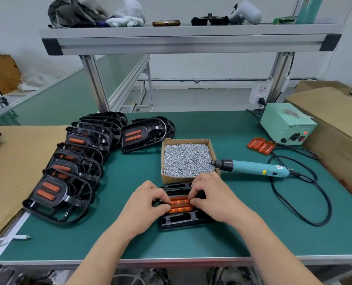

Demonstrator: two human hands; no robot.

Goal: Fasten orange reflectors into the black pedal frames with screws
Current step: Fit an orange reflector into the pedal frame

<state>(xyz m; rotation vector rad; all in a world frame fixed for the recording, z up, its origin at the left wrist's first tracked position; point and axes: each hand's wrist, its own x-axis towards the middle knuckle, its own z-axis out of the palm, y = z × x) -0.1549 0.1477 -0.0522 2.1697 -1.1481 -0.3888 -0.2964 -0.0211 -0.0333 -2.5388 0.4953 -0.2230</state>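
A black plastic pedal frame (179, 220) lies flat near the front edge of the green bench mat (130, 233). The left hand (148, 202) and right hand (210, 194) are close together over it, each pinching with curled fingers the translucent orange double-bar reflector (180, 204) seated in its middle. Just beyond stands an open cardboard box of small silver screws (186, 159). A teal electric screwdriver (253, 167) lies to its right, tip over the rim. Finished black frames with reflectors (68, 175) are stacked on the left. Loose orange reflectors (261, 146) lie far right beside a pale green power box (288, 126).

orange reflector (180, 205), seated in black pedal frame (183, 220)
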